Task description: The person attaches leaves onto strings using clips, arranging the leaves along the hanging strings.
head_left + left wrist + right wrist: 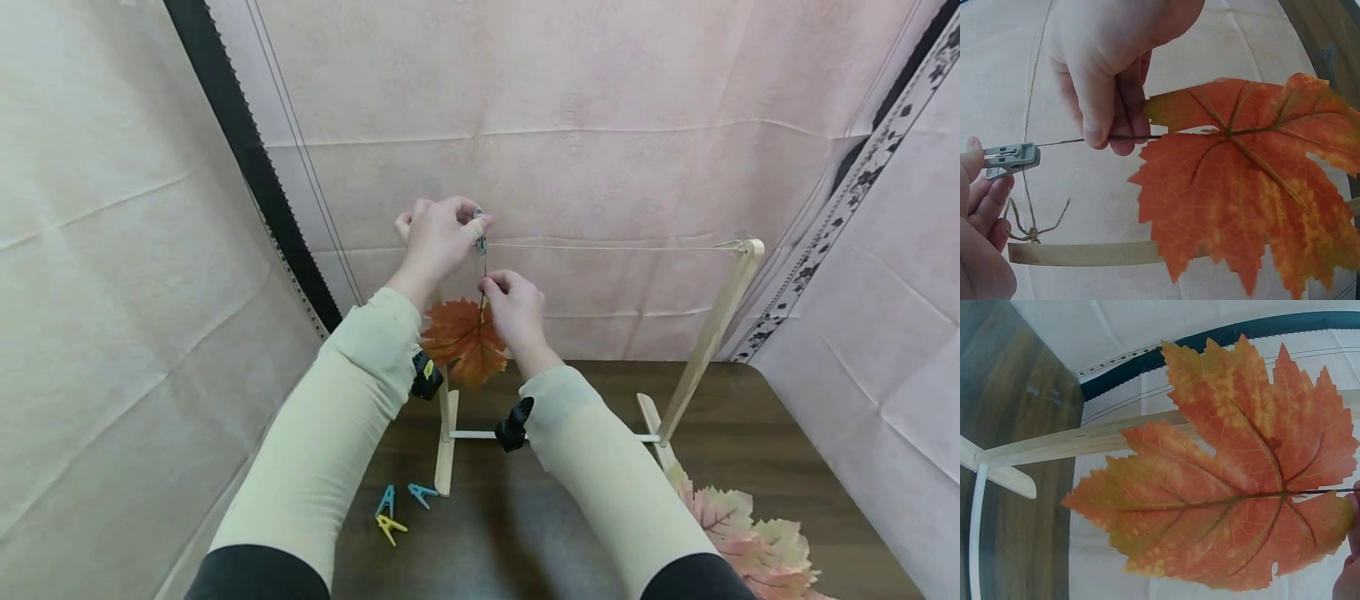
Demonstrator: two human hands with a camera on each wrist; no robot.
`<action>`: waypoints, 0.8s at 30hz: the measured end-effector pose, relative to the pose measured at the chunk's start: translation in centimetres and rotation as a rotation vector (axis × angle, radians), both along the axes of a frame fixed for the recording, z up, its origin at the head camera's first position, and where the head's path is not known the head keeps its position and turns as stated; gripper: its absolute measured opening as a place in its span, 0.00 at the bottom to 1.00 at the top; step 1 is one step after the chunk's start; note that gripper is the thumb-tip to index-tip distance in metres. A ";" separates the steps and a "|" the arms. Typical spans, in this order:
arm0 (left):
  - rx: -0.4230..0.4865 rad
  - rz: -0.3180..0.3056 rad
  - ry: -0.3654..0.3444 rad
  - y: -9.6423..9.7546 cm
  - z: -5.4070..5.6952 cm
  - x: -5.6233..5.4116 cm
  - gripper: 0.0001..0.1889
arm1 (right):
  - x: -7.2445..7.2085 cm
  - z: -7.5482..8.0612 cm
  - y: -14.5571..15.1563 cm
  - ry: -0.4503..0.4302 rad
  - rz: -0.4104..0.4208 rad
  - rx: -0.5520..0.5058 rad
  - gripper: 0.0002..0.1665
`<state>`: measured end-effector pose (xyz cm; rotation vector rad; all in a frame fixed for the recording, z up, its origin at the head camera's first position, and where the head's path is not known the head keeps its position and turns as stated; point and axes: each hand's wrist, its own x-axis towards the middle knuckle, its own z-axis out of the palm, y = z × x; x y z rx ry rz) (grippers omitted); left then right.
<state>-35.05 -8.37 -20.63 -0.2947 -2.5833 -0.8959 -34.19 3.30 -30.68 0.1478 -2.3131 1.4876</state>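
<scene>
My left hand (441, 240) pinches a grey clothespin (1012, 159) between thumb and fingers, high up near the left end of the twine line (1030, 94). The clothespin lies across the twine, its tip meeting the end of a thin dark stem. That stem belongs to an orange-red artificial maple leaf (467, 343), which hangs below. My right hand (517, 312) pinches the stem between thumb and fingertips, just above the leaf blade. In the right wrist view the leaf fills the middle, and only a bit of the right fingers shows at the edge.
A wooden frame with a right post (712, 333) and a white lower bar (472, 434) carries the twine. Two blue clothespins (386, 501) and a yellow clothespin (391, 527) lie at front left. Pale pink-green leaves (757, 542) lie at front right. Cloth walls surround the table.
</scene>
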 end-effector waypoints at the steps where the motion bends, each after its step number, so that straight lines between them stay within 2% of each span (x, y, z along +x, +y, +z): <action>1: -0.001 0.000 -0.007 0.0 0.0 0.0 0.16 | 0.0 0.0 0.0 0.006 0.002 0.002 0.12; 14: -0.014 -0.002 -0.018 -0.3 -0.3 0.0 0.18 | 0.1 0.2 0.1 -0.023 0.015 0.020 0.15; 24: -0.004 -0.046 0.011 -0.7 -0.7 0.2 0.19 | 0.2 -0.6 1.5 -0.012 0.020 -0.070 0.18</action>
